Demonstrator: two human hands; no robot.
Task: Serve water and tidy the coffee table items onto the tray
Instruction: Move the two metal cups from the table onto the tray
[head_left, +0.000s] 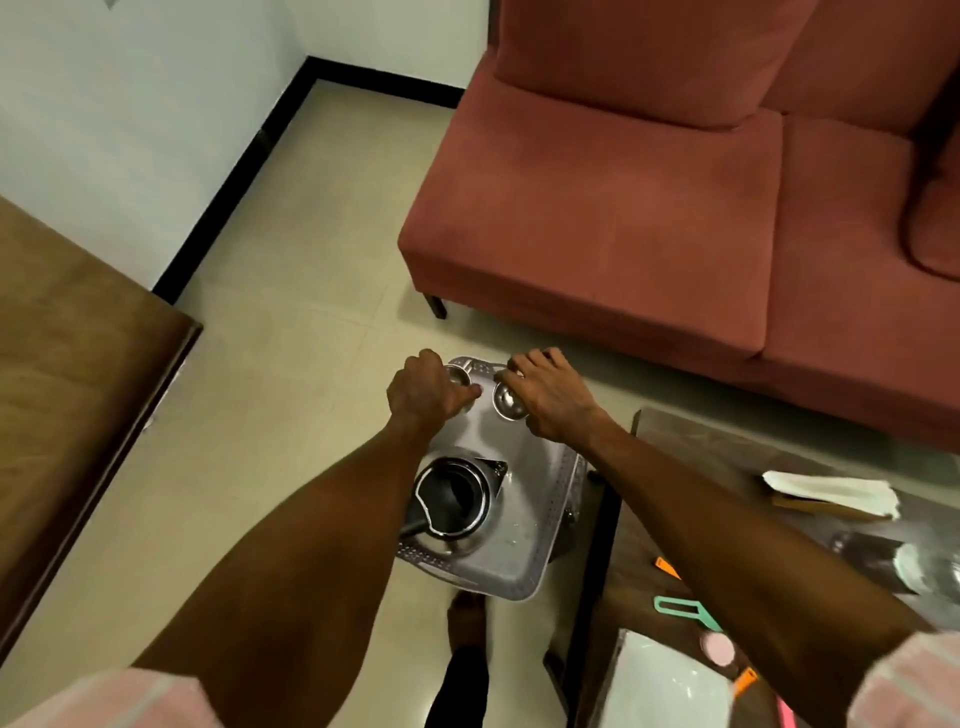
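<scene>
Steel cups (506, 397) gripped, both hands, tray (524, 540)

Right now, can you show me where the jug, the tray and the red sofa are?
jug (454, 501): head view, on its dark open mouth.
tray (540, 519): head view, on its bare silver floor.
red sofa (597, 208): head view, on the seat cushion.

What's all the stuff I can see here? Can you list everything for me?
Tray: one, silver, between the arms.
Jug: one, steel, near end of tray.
Cups: two, steel, far end of tray, one under each hand.
Sofa: one, dusty red, beyond.
Coffee table: one, dark wood, right, holding white napkins and small coloured items.
Wooden furniture: one, brown, left.
Left hand: grips a cup.
Right hand: grips the other.
</scene>
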